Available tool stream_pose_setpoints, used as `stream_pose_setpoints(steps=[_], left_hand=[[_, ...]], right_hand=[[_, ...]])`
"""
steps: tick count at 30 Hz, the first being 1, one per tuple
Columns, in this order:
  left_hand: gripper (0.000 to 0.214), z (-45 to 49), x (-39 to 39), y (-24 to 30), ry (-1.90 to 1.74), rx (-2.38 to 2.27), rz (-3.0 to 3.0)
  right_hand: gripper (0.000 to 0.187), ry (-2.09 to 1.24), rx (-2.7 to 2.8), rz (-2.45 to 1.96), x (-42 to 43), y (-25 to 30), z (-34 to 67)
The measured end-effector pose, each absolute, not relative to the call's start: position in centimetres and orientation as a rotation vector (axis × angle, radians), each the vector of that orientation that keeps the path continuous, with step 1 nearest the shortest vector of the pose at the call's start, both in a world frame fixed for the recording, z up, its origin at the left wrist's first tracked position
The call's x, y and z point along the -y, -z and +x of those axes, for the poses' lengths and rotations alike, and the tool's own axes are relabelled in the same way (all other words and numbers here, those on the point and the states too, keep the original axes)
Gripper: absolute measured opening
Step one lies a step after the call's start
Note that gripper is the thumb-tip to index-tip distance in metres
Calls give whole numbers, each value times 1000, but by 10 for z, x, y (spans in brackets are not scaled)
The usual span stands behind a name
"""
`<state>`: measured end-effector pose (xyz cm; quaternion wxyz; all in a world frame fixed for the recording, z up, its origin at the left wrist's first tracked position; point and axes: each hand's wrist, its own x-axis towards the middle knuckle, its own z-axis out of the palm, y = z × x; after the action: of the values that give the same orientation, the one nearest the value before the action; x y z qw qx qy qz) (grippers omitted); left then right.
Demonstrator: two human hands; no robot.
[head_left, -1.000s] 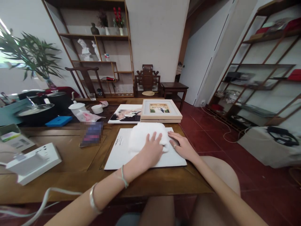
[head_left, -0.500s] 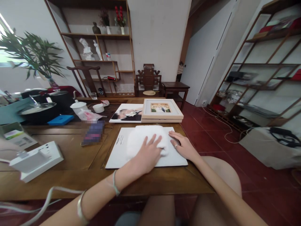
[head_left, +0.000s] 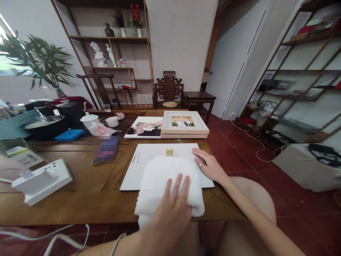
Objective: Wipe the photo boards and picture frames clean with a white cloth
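My left hand [head_left: 170,209] lies flat, fingers stretched, on a folded white towel [head_left: 167,181] at the table's near edge. The towel covers the near part of a white board [head_left: 149,156] lying flat on the wooden table [head_left: 80,199]. A small brass hanger [head_left: 169,152] shows near the board's far edge. My right hand [head_left: 210,165] rests flat on the board's right edge, fingers extended, a ring on one finger.
Behind the board lie a framed photo [head_left: 183,123] and a photo print [head_left: 145,128]. To the left are a white box [head_left: 39,181], a blue pad [head_left: 69,134], pots [head_left: 45,124] and a teapot [head_left: 89,120]. Shelves stand behind and at right; a bag [head_left: 309,165] sits on the red floor.
My left hand has dragged the towel toward me, from the board's middle to the table's near edge, uncovering the brass hanger. My right hand has stayed on the board.
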<state>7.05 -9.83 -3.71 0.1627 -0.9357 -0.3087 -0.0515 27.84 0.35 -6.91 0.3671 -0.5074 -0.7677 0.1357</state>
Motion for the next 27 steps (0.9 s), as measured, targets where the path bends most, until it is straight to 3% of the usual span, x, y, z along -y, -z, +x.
stream_pose_setpoints(steps=[12, 22, 27], left_hand=[[27, 34, -1, 3, 3, 1342, -2785], [20, 28, 83, 24, 87, 1168, -2737], [23, 20, 76, 28, 184, 1172, -2749]], right_hand=[[35, -371, 1938, -1287, -5, 70, 280], [36, -361, 1958, -1308, -3, 69, 279], [36, -351, 1963, -1295, -3, 70, 280]])
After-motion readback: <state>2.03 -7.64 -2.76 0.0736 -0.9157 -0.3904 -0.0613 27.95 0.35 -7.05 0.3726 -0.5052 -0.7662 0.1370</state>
